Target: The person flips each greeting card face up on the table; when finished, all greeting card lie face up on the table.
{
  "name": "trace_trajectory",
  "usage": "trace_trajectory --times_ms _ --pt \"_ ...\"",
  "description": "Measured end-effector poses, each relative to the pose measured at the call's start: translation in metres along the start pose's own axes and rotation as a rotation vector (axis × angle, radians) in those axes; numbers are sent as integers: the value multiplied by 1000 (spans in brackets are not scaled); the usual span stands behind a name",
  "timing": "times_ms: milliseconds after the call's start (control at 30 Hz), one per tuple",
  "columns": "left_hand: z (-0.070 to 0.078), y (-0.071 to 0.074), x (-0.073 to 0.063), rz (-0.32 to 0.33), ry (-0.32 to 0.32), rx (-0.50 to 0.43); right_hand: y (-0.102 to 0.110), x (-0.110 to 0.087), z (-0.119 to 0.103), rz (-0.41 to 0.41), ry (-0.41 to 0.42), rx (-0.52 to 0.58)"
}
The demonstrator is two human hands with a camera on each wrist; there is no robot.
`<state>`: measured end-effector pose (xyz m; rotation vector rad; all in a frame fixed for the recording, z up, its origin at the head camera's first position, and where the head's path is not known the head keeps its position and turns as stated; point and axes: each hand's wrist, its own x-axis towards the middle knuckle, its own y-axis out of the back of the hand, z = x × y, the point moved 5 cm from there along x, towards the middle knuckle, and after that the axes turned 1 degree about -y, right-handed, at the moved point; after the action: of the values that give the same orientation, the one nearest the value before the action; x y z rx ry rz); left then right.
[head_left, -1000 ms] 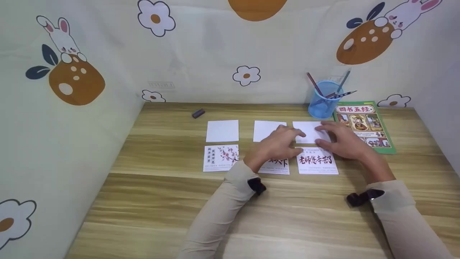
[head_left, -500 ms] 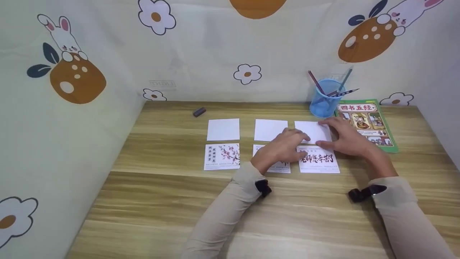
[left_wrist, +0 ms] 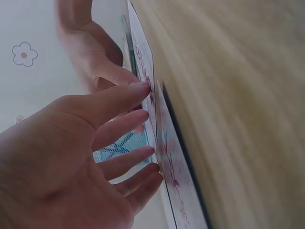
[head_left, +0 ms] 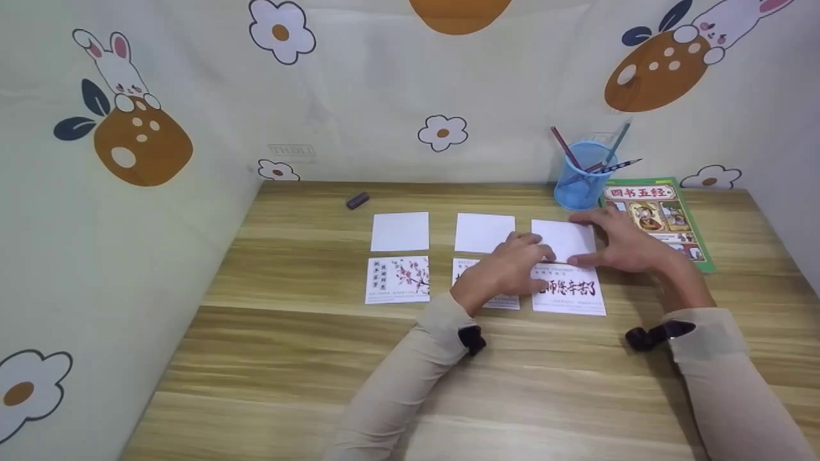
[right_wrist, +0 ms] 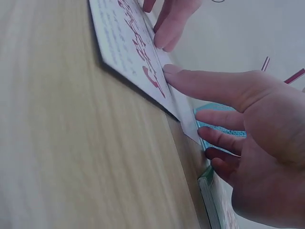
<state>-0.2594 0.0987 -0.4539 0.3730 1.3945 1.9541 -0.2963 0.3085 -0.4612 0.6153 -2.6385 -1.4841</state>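
Two rows of square cards lie on the table. At the right end, a blank white card (head_left: 561, 239) sits directly behind a card with red-brown Chinese lettering (head_left: 570, 291). My right hand (head_left: 624, 244) spans the blank card's right side, index finger at its far edge and thumb at the seam with the lettered card. My left hand (head_left: 505, 269) touches this pair from the left, fingertips on the blank card and thumb over the lettered one. Seen from the left wrist, its thumb (left_wrist: 125, 98) meets the printed face. The middle lettered card (head_left: 503, 303) is partly hidden under my left hand.
A blank card (head_left: 400, 232) and a blossom-printed card (head_left: 397, 280) form the left pair. Another blank card (head_left: 477, 232) is in the middle. Behind stand a blue mesh pencil cup (head_left: 580, 189) and a green-bordered book (head_left: 695, 237); a dark eraser-like block (head_left: 357, 200) lies back left.
The right-end blank card and lettered card have shifted slightly toward me, the blank one also a little rightward. Both hands have moved with them; the other cards keep their places.
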Motion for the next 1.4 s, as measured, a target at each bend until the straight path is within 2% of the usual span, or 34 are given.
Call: trace_trajectory --times_ms 200,333,533,633,700,767,867,933,1033,1067,1167,1233,1267,1333,1400 --pt "1 -1 -3 5 26 -15 2 0 1 27 -48 19" --pt "-1 -1 -3 48 55 -52 8 1 0 121 -66 54" --pt "-1 0 -2 108 76 -41 15 -1 -1 276 -82 229" --pt "-2 4 -1 173 97 -72 16 -3 -5 357 -58 342" --pt "-5 9 -1 253 116 -154 15 -4 -9 404 -17 426" --pt "-11 16 -1 349 124 -304 14 -6 -15 427 37 486" --pt "-24 24 -3 473 148 -554 10 -8 -22 410 123 538" --pt "-34 27 -4 522 163 -705 6 -7 -25 373 173 535" --pt "-44 26 -5 545 218 -839 0 -3 -29 306 193 499" --pt "-46 25 -5 537 223 -915 -2 -1 -30 284 191 476" --pt "-47 19 -3 490 219 -1099 -6 3 -35 222 158 381" --pt "-47 16 -2 467 206 -1181 -8 4 -37 188 126 334" --pt "-46 15 -2 458 200 -1209 -9 4 -38 176 114 317" --pt "-46 15 -2 457 205 -1184 -8 3 -39 177 78 306" --pt "-45 16 -3 465 209 -1149 -6 2 -40 215 41 306"
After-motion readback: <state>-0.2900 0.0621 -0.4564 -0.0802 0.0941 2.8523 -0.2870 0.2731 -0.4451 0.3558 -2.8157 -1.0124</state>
